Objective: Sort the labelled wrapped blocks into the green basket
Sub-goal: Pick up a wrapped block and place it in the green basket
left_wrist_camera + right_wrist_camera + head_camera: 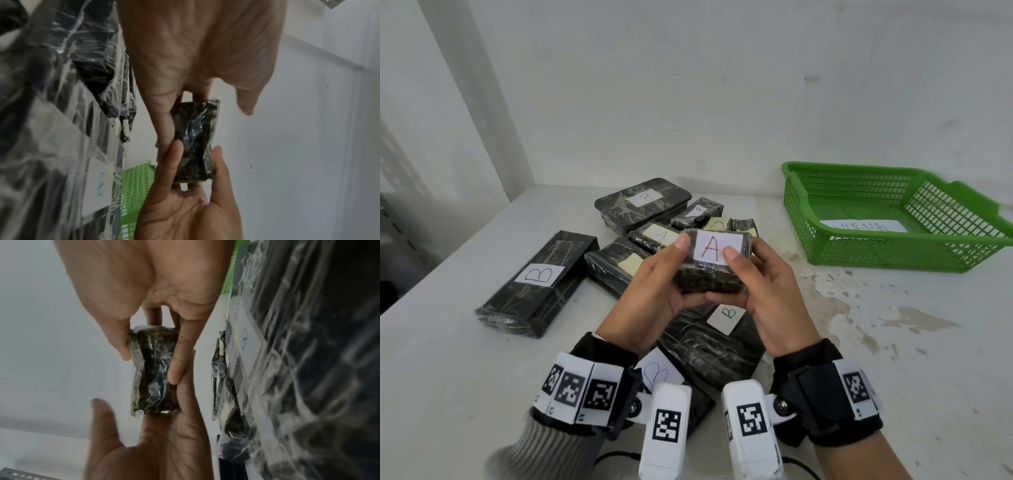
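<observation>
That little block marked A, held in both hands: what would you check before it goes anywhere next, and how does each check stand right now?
1. Label readable: ok. The block shows a red A facing up.
2. Grip: ok. The left hand and right hand both pinch it, thumbs on top, fingers beneath.
3. Block clear of the pile: ok. It is held above the wrapped blocks on the table.
4. Basket has room: ok. Only a paper sign lies inside.
5. Sign matches A: cannot tell. Its writing is partly hidden by the basket wall.
6. Wrap intact: cannot tell. The wrist views are blurred.
</observation>
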Tool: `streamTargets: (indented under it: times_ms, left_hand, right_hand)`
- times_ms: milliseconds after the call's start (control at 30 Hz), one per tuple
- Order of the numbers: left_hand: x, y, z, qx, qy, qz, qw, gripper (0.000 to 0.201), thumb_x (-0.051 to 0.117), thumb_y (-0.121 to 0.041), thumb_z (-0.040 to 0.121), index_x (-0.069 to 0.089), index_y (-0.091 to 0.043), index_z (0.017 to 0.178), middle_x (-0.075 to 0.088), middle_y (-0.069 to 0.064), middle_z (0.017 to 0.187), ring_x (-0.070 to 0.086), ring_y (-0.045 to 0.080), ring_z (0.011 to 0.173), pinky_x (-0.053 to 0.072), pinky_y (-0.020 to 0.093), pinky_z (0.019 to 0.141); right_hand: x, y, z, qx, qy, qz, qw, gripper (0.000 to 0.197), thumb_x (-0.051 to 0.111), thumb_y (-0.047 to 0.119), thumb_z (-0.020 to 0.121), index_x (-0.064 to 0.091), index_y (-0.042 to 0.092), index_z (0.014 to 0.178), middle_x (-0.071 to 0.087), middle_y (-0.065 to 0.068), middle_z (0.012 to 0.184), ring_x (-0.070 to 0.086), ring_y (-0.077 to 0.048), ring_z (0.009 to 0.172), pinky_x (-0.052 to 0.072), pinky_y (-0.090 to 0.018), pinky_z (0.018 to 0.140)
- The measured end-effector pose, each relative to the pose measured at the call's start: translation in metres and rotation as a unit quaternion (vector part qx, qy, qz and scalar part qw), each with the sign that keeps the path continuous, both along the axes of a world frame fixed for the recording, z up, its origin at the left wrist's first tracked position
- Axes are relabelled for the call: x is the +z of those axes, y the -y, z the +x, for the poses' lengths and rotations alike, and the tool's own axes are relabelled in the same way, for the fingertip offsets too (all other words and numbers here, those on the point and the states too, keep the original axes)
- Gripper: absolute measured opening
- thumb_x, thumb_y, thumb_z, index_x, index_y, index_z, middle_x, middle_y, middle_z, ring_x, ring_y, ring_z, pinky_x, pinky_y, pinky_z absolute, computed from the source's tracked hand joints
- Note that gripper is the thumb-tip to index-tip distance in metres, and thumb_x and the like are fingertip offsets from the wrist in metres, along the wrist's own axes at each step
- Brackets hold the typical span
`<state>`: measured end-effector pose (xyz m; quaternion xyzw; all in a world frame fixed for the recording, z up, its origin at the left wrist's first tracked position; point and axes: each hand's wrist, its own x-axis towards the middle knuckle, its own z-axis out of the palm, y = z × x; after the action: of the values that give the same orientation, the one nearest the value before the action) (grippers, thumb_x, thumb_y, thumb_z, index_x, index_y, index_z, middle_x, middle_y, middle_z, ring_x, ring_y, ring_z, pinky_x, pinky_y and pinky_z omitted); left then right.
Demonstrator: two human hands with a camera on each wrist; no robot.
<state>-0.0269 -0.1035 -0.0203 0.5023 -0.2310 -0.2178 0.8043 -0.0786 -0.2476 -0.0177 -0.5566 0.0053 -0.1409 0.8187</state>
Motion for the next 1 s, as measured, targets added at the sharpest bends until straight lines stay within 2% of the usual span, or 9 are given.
streamTargets:
  times_ms: [167,300,400,533,600,667,767,900,1000]
  left_hand:
    - [-0.007,0.0046,0.0018,0.041,0.001,-0.013,0.999,0.031,0.05,-0.027,0.092,0.066,-0.008,0.11,0.073,0.013,0.108,0.07,0.025,0.102,0.061,0.042,0.08]
    - [-0.0037,0.0037,0.0001,0.041,0.006,-0.016,0.999,0.035,0.049,-0.027,0.093,0.065,-0.003,0.112,0.071,0.019,0.11,0.069,0.03,0.104,0.06,0.045,0.083]
    - [-0.0015,0.0034,-0.0031,0.031,0.022,0.006,0.999,0.046,0.048,-0.031,0.093,0.06,0.004,0.121,0.066,0.025,0.12,0.064,0.036,0.113,0.054,0.052,0.092]
    - [-0.0056,0.006,-0.0032,0.062,0.051,0.035,0.996,0.03,0.054,-0.023,0.09,0.065,-0.006,0.113,0.072,0.015,0.11,0.068,0.032,0.105,0.053,0.058,0.09]
    - [-0.0071,0.0058,-0.0023,0.066,0.053,0.039,0.996,0.03,0.055,-0.023,0.09,0.065,-0.006,0.113,0.072,0.015,0.109,0.069,0.032,0.104,0.055,0.057,0.088]
    - [-0.0062,0.0048,-0.0016,0.061,0.041,0.028,0.997,0.031,0.056,-0.021,0.089,0.065,-0.004,0.113,0.071,0.018,0.11,0.069,0.033,0.105,0.058,0.05,0.086]
    - [-0.0007,0.0042,-0.0041,0.037,0.025,0.005,0.999,0.04,0.059,-0.025,0.089,0.063,0.005,0.116,0.067,0.025,0.114,0.066,0.036,0.108,0.058,0.046,0.086]
    - [-0.0011,0.0065,-0.0059,0.046,0.014,0.001,0.999,0.041,0.053,-0.028,0.092,0.065,0.005,0.113,0.064,0.03,0.113,0.064,0.038,0.109,0.055,0.052,0.09]
    - [-0.0033,0.0078,-0.0046,0.062,0.008,-0.003,0.998,0.035,0.053,-0.023,0.09,0.066,0.005,0.107,0.065,0.033,0.106,0.066,0.036,0.102,0.057,0.054,0.086]
  right_hand:
    - [-0.0004,-0.0032,-0.0007,-0.021,0.008,-0.02,1.0,0.041,0.072,0.026,0.079,0.063,0.007,0.115,0.071,-0.009,0.107,0.071,-0.022,0.098,0.062,-0.032,0.063]
    - [-0.0017,-0.0022,-0.0001,-0.008,0.011,-0.031,0.999,0.041,0.075,0.02,0.079,0.061,0.01,0.117,0.072,-0.003,0.107,0.071,-0.019,0.099,0.06,-0.028,0.063]
    - [-0.0018,0.0005,-0.0012,-0.017,0.019,-0.044,0.999,0.032,0.072,0.009,0.083,0.063,0.009,0.113,0.074,-0.001,0.101,0.072,-0.017,0.094,0.059,-0.026,0.06]
    - [-0.003,0.0016,-0.0014,-0.018,0.023,-0.057,0.998,0.025,0.068,0.004,0.085,0.064,0.012,0.108,0.075,0.001,0.099,0.072,-0.017,0.092,0.059,-0.025,0.059]
    - [-0.0041,0.0009,-0.0005,-0.011,0.019,-0.049,0.999,0.026,0.072,0.01,0.084,0.064,0.012,0.108,0.075,0.001,0.1,0.072,-0.018,0.093,0.059,-0.025,0.059]
    - [-0.0044,0.0002,0.0,-0.002,0.014,-0.033,0.999,0.034,0.078,0.026,0.081,0.063,0.012,0.109,0.074,-0.004,0.105,0.071,-0.02,0.094,0.059,-0.026,0.06]
    - [-0.0021,0.0005,0.0001,-0.016,0.005,-0.028,0.999,0.045,0.067,0.049,0.078,0.063,0.012,0.104,0.071,-0.013,0.104,0.071,-0.023,0.089,0.06,-0.029,0.06]
    - [-0.0047,0.0015,0.0006,-0.04,0.026,-0.046,0.998,0.021,0.061,0.036,0.082,0.062,0.017,0.088,0.071,-0.004,0.088,0.07,-0.016,0.08,0.058,-0.029,0.055]
    - [-0.0059,-0.001,0.0007,-0.05,0.029,-0.064,0.996,0.021,0.065,0.038,0.083,0.062,0.018,0.086,0.07,-0.005,0.089,0.07,-0.017,0.083,0.058,-0.029,0.058]
